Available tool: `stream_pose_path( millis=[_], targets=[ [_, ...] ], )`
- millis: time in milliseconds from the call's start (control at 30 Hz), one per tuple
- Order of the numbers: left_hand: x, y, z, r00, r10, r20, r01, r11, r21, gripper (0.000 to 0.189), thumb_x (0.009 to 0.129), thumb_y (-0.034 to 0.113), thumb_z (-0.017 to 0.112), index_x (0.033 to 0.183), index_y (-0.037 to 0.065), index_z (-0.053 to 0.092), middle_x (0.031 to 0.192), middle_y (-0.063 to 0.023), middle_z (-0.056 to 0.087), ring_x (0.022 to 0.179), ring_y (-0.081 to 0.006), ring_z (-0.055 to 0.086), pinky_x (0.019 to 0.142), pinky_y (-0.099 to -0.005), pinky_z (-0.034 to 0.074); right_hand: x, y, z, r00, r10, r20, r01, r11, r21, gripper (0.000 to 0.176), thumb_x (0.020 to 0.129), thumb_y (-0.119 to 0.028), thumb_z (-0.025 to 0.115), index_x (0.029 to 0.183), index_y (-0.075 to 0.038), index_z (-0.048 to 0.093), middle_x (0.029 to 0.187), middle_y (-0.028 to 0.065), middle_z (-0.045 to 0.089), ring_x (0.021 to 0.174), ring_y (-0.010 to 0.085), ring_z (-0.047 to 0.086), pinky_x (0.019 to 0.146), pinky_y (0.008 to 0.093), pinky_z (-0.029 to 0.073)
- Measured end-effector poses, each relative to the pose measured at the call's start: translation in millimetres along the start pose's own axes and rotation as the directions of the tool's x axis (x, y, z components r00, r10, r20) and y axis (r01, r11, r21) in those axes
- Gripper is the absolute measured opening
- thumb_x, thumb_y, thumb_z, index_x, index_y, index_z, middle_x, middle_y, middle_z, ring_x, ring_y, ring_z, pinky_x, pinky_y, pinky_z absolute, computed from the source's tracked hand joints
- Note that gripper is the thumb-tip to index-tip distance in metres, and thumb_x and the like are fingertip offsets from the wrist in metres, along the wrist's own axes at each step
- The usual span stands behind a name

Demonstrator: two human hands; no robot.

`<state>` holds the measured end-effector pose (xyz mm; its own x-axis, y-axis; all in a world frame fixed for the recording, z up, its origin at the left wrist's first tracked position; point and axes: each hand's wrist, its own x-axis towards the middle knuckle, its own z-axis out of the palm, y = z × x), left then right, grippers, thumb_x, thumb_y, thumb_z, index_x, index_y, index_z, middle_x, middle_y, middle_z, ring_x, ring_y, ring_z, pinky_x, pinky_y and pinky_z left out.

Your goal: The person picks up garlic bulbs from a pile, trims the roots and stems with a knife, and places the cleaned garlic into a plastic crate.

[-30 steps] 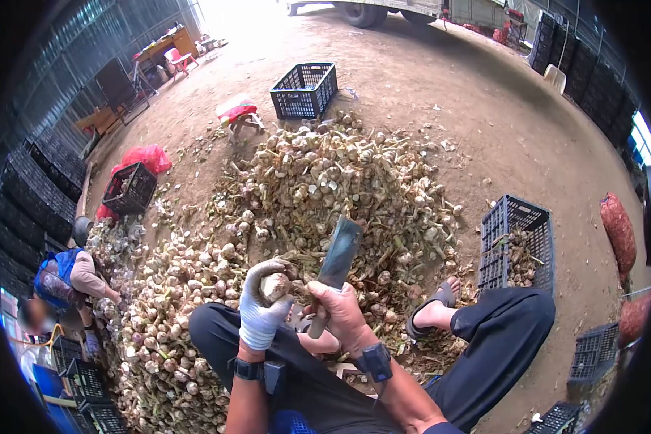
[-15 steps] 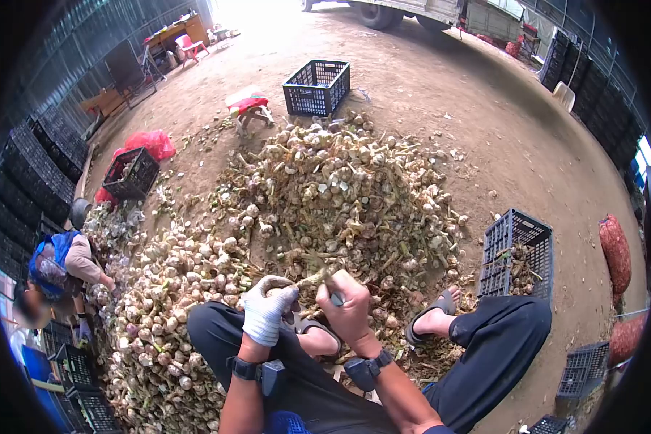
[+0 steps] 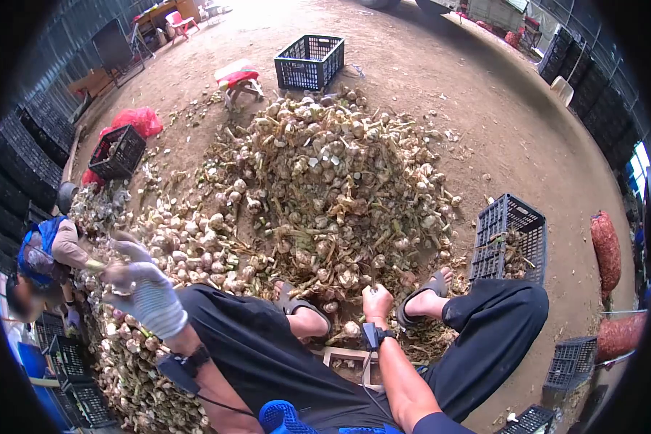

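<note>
My left hand [image 3: 143, 293], in a striped whitish glove, is out over the left side of the garlic heap, its fingers spread and blurred by motion. A brownish garlic bulb [image 3: 116, 273] shows between the spread fingers. My right hand [image 3: 377, 301], bare, is closed in a fist between my feet, low over the near edge of the stemmed garlic pile [image 3: 333, 173]. A thin dark tip sticks up from the fist; what it holds is mostly hidden, and I cannot tell its kind. Loose trimmed bulbs [image 3: 195, 242] lie left of the pile.
A black crate [image 3: 309, 74] stands behind the pile, beside a small stool [image 3: 239, 79]. Another crate [image 3: 510, 235] with stalks is by my right knee. A wooden frame [image 3: 347, 354] lies between my legs. A co-worker [image 3: 47, 249] bends at the far left. Red sacks [image 3: 605, 253] are at right.
My left hand has swung from beside the right hand out to the left over the bulbs, and its fingers have spread. My right hand has shifted right. The view has tilted down slightly.
</note>
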<state>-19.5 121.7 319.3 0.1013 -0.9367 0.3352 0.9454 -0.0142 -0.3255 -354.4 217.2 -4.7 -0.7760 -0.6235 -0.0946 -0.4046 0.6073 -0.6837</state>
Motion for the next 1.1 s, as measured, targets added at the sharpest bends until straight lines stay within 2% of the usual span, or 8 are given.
stream_pose_path(
  millis=[100, 267, 300, 500, 733, 933, 1067, 1100],
  targets=[
    [-3, 5, -15, 0.992, -0.125, -0.034, 0.13, 0.966, 0.223, 0.073, 0.089, 0.039, 0.071, 0.145, 0.005, 0.041, 0.139, -0.0142, 0.052, 0.129, -0.0282, 0.05, 0.1, -0.0437, 0.049, 6, -17, 6, 0.983, -0.162, 0.085, 0.166, 0.985, -0.051, 0.028, 0.079, -0.031, 0.069, 0.078, -0.003, 0.066, 0.075, 0.02, 0.066, 0.072, 0.0412, 0.065, 0.065, 0.0468, 0.052],
    [-19, -20, -33, 0.982, -0.057, -0.182, 0.156, 0.791, 0.592, 0.064, 0.097, 0.044, 0.06, 0.144, 0.004, 0.045, 0.117, -0.0103, 0.056, 0.094, -0.0209, 0.052, 0.08, -0.0356, 0.05, 1, -37, 48, 0.848, -0.496, 0.186, 0.516, 0.853, -0.078, 0.025, 0.083, -0.031, 0.068, 0.08, -0.007, 0.065, 0.083, 0.0175, 0.063, 0.078, 0.0393, 0.063, 0.068, 0.0467, 0.052],
    [-20, -21, -35, 0.979, -0.065, -0.196, 0.178, 0.745, 0.643, 0.059, 0.097, 0.042, 0.06, 0.14, 0.003, 0.049, 0.113, -0.0083, 0.054, 0.09, -0.0192, 0.048, 0.075, -0.0329, 0.046, 2, -39, 55, 0.827, -0.442, 0.349, 0.51, 0.849, -0.134, 0.017, 0.076, -0.011, 0.064, 0.092, -0.009, 0.066, 0.1, 0.0161, 0.063, 0.088, 0.0401, 0.065, 0.074, 0.0486, 0.053],
    [-23, -20, -37, 0.95, 0.071, -0.303, 0.163, 0.716, 0.679, 0.048, 0.101, 0.038, 0.05, 0.136, 0.004, 0.053, 0.092, -0.0034, 0.045, 0.07, -0.0143, 0.036, 0.059, -0.0297, 0.035, 4, -67, 83, 0.777, -0.499, 0.385, 0.602, 0.767, -0.221, 0.014, 0.076, -0.013, 0.068, 0.089, -0.007, 0.067, 0.102, 0.0142, 0.063, 0.082, 0.0383, 0.067, 0.073, 0.05, 0.053],
    [-25, -19, -39, 0.925, 0.161, -0.344, 0.174, 0.625, 0.761, 0.049, 0.102, 0.039, 0.048, 0.137, 0.005, 0.052, 0.089, -0.0038, 0.045, 0.067, -0.0141, 0.04, 0.052, -0.0304, 0.041, 2, -62, 123, 0.814, -0.307, 0.493, 0.517, 0.769, -0.375, 0.024, 0.074, -0.021, 0.075, 0.092, -0.007, 0.067, 0.101, 0.0149, 0.064, 0.081, 0.0351, 0.069, 0.076, 0.0478, 0.055],
    [-23, -19, -41, 0.923, 0.157, -0.351, 0.21, 0.558, 0.803, 0.048, 0.098, 0.037, 0.054, 0.133, 0.003, 0.054, 0.087, -0.0062, 0.052, 0.066, -0.0158, 0.05, 0.054, -0.0299, 0.047, -7, -65, 102, 0.871, -0.283, 0.401, 0.375, 0.911, -0.172, 0.023, 0.075, -0.021, 0.076, 0.09, -0.006, 0.069, 0.101, 0.0186, 0.063, 0.088, 0.0402, 0.065, 0.077, 0.0478, 0.054],
    [-26, -40, -35, 0.913, 0.11, -0.393, 0.408, -0.306, 0.861, 0.037, 0.084, 0.016, 0.062, 0.118, 0.001, 0.058, 0.098, -0.0125, 0.063, 0.084, -0.0213, 0.063, 0.078, -0.0343, 0.053, -14, -91, 71, 0.886, -0.412, 0.214, 0.409, 0.911, 0.063, 0.028, 0.073, -0.026, 0.08, 0.083, -0.004, 0.065, 0.095, 0.0177, 0.063, 0.086, 0.0383, 0.064, 0.074, 0.0462, 0.052],
    [-23, -45, -37, 0.942, -0.042, -0.333, 0.253, -0.561, 0.788, 0.04, 0.08, 0.009, 0.061, 0.119, 0.001, 0.058, 0.104, -0.0143, 0.063, 0.092, -0.024, 0.064, 0.085, -0.0369, 0.052, -16, -103, 62, 0.883, -0.438, 0.169, 0.424, 0.899, 0.11, 0.032, 0.073, -0.029, 0.082, 0.079, -0.004, 0.062, 0.091, 0.0172, 0.063, 0.081, 0.037, 0.062, 0.071, 0.0451, 0.05]
  ],
)
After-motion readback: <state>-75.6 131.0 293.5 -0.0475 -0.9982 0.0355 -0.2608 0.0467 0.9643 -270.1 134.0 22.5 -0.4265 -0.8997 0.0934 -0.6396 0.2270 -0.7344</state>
